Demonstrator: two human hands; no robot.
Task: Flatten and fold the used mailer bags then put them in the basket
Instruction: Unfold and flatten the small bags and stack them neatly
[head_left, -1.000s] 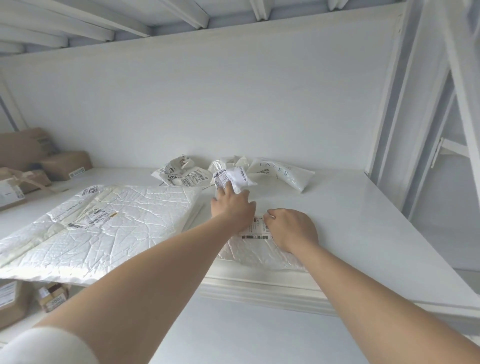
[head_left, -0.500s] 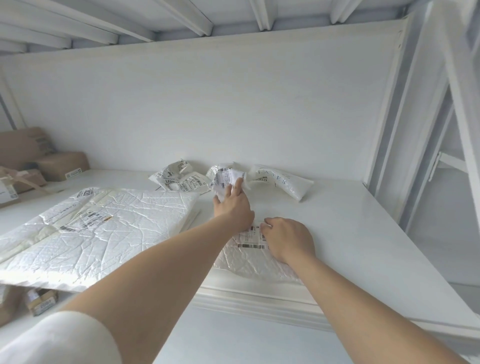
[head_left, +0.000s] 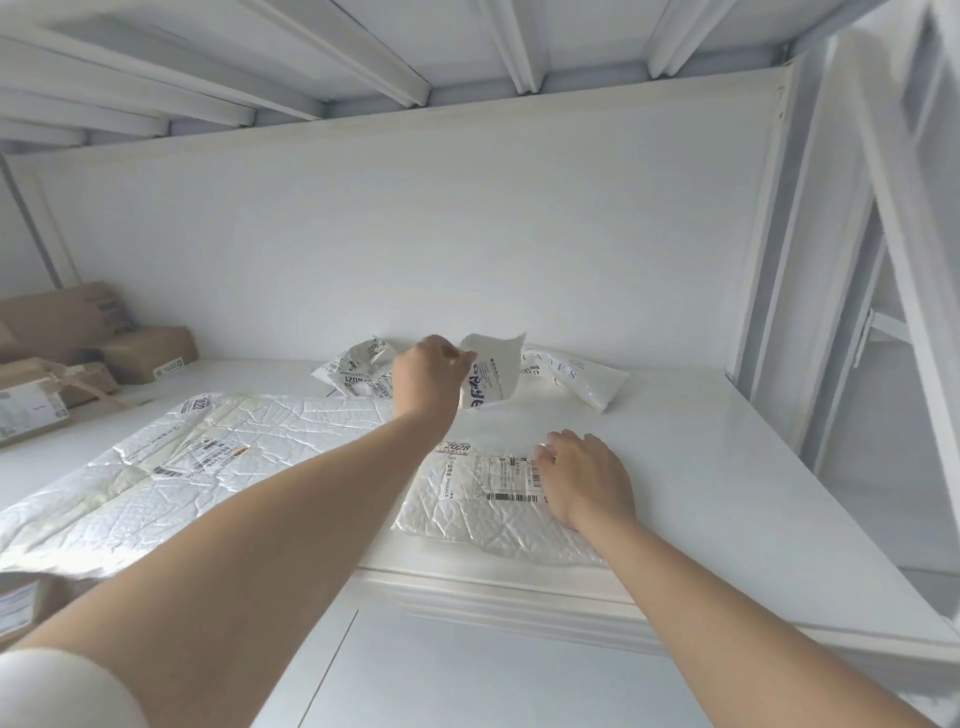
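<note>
In the head view, your left hand (head_left: 423, 370) pinches a small crumpled mailer bag (head_left: 488, 371) at its left edge and holds it lifted at the far side of the desk (head_left: 727, 467). It looks thin, light and soft, so take it by two corners to stretch it. Your right hand (head_left: 584, 475) lies open and flat on the flattened mailer (head_left: 483, 499) near you. No basket is visible.

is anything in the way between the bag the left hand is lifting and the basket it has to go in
Cannot say: no basket shows in this view. The left hand holds a crumpled mailer bag lifted off the shelf, with more crumpled bags lying behind it. The right hand rests flat on a flattened bag at the shelf's front.
</note>
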